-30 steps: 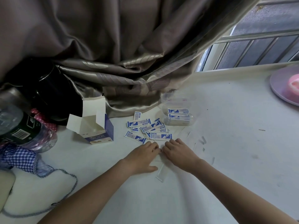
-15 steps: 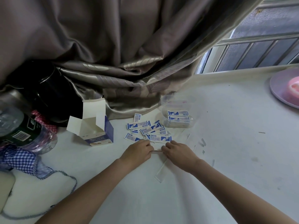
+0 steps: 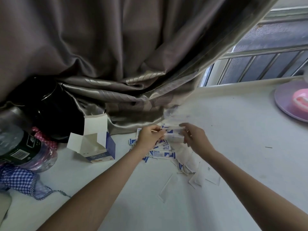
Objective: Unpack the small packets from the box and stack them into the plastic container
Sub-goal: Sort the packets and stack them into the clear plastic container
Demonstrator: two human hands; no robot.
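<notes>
Both hands are raised over the far end of the packet pile. My left hand point(image 3: 150, 136) and my right hand point(image 3: 194, 139) each pinch one end of a small white-and-blue packet point(image 3: 172, 130). They hold it at the clear plastic container point(image 3: 168, 113), which is blurred and partly hidden behind the hands. Several loose packets point(image 3: 164, 154) lie on the white table just below the hands. The opened white-and-blue box point(image 3: 95, 147) stands to the left with its flaps up.
A grey curtain point(image 3: 125, 72) hangs onto the table behind the container. A plastic bottle point(image 3: 18, 147), checked cloth point(image 3: 18, 179) and a black pot point(image 3: 48, 107) crowd the left. Paper scraps point(image 3: 196, 179) lie near my right arm. A purple plate point(image 3: 288, 104) sits far right.
Both hands lifted off the table near the pile's front edge and moved forward to the container, carrying a packet between them. More white scraps now show beside my right arm.
</notes>
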